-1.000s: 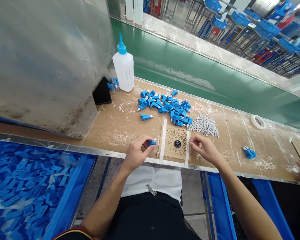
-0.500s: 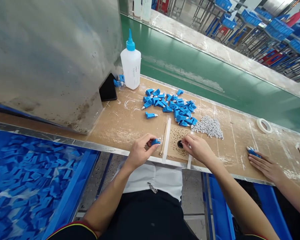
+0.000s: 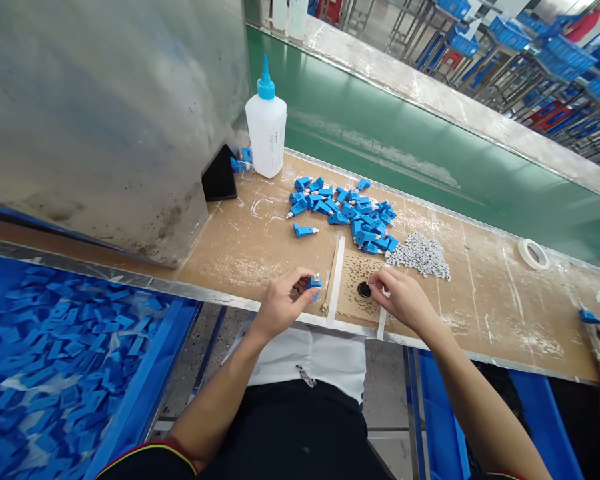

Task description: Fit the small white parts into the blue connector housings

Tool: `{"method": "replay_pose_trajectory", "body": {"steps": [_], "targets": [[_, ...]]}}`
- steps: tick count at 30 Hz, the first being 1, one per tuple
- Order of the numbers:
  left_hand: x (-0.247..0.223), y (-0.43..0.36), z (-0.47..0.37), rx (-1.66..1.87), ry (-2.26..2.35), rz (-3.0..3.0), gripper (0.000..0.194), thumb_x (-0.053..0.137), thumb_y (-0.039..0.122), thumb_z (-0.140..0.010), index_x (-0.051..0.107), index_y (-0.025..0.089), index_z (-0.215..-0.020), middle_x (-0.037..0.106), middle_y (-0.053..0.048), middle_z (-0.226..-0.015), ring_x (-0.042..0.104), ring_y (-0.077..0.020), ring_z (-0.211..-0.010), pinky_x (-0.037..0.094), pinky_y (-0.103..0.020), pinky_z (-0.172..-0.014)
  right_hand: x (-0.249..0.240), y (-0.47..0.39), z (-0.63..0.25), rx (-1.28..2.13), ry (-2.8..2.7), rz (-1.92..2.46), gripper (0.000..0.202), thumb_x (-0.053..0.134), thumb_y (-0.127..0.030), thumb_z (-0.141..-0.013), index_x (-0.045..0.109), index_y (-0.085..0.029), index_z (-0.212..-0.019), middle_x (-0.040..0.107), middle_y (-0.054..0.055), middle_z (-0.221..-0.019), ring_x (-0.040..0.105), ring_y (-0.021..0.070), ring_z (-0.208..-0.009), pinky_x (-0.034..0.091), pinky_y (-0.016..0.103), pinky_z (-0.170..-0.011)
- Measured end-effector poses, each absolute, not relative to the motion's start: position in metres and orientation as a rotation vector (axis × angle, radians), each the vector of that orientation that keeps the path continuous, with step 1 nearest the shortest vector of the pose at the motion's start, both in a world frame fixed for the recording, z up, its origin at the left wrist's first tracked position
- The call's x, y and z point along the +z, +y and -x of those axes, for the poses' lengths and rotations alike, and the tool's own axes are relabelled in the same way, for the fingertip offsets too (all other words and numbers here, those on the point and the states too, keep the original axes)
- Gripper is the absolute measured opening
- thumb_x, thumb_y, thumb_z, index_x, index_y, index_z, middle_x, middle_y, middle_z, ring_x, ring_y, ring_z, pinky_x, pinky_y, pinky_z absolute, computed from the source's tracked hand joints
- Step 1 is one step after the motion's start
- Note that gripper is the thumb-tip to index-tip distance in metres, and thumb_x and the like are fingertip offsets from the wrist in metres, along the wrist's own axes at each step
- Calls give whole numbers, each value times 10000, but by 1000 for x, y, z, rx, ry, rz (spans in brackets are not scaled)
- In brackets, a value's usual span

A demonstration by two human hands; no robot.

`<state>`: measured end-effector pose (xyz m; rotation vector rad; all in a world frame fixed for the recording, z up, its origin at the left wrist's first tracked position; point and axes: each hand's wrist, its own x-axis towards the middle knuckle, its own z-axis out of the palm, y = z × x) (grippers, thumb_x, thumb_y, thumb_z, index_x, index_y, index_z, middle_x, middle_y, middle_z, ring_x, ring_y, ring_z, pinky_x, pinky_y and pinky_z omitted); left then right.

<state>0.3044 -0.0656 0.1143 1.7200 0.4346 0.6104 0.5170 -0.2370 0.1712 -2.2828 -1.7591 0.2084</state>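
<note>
Blue Part in Left Hand, Right Hand at Black Dish

The left hand [image 3: 283,303] grips 1 blue part [image 3: 313,283] above the table [image 3: 240,257], left of the cardboard pad [image 3: 353,301]. The right hand [image 3: 400,293] is pinched narrow beside the black dish [image 3: 364,289]; its fingertip contents cannot be determined. The dish rests on the pad between 2 white tape strips [image 3: 336,283]. Grey pieces [image 3: 420,255] lie beyond the right hand.

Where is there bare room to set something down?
Bare worktop shows between the metal box, the lone blue piece and the left hand, and more widely between the grey pieces, the tape roll and the front edge. Crowded: the blue heap, touching the grey pieces, and the black disc by the right hand.
</note>
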Motion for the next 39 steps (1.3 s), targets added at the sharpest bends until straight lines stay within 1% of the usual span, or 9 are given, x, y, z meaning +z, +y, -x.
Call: {"method": "replay_pose_trajectory", "body": {"steps": [6, 10, 13, 15, 19, 22, 28, 32, 39], "targets": [[111, -64, -303, 536, 384, -1449, 178, 677, 338, -883, 645, 191, -978, 724, -42, -910, 699, -158, -812, 588, -265, -731, 190, -229, -482, 235, -1356, 2045, 112, 538, -243, -924, 546, -236, -813, 609, 15, -736, 545, 152, -631, 440, 285, -593], [111, -62, -302, 502, 349, -1369, 242, 714, 388, -870, 658, 192, -1001, 750, -54, -948, 715, -172, -857, 593, -280, -763, 181, -210, -442, 248, -1234, 1823, 93, 557, -225, -926, 561, -233, -834, 661, 45, -859, 604, 166, -737, 472, 289, -622], [112, -61, -302, 519, 330, -1360, 272, 726, 427, -867, 658, 196, -992, 750, -57, -955, 716, -181, -880, 584, -292, -787, 169, -193, -422, 264, -1172, 1731, 88, 565, -221, -933, 577, -235, -848, 671, 46, -892, 622, 173, -793, 492, 297, -660], [112, -61, -302, 544, 323, -1359, 292, 727, 453, -866, 658, 194, -984, 739, -55, -946, 708, -175, -867, 575, -285, -776, 162, -185, -416, 285, -1138, 1713, 86, 566, -227, -936, 585, -235, -852, 671, 42, -876, 622, 174, -788, 496, 300, -664], [112, -61, -303, 565, 322, -1354, 332, 727, 493, -857, 659, 187, -965, 702, -34, -867, 675, -150, -779, 555, -258, -717, 155, -178, -415, 322, -1115, 1705, 91, 566, -236, -931, 588, -230, -843, 669, 42, -852, 619, 172, -769, 501, 306, -671], [112, -61, -303, 550, 350, -1359, 348, 724, 510, -851, 655, 185, -956, 695, -33, -854, 671, -153, -777, 553, -258, -717, 153, -178, -414, 335, -1093, 1715, 97, 563, -236, -930, 593, -228, -838, 671, 46, -845, 616, 175, -759, 502, 312, -667], [115, -60, -303, 533, 365, -1361, 311, 732, 482, -845, 662, 189, -925, 683, -24, -842, 660, -144, -752, 549, -246, -685, 149, -177, -413, 322, -1085, 1717, 97, 573, -218, -922, 601, -231, -830, 660, 36, -814, 618, 177, -760, 508, 312, -672], [111, -61, -303, 516, 379, -1363, 301, 745, 468, -836, 678, 182, -901, 684, -24, -829, 661, -149, -750, 554, -253, -692, 152, -178, -414, 340, -1123, 1759, 104, 571, -210, -920, 599, -234, -823, 669, 37, -823, 616, 177, -748, 516, 312, -670], [107, -60, -300, 516, 320, -1515, 217, 699, 385, -891, 734, 172, -915, 697, -53, -831, 658, -161, -757, 538, -260, -694, 159, -186, -414, 356, -1236, 1806, 122, 535, -161, -942, 599, -235, -869, 674, 37, -870, 622, 163, -754, 530, 300, -688]]}}
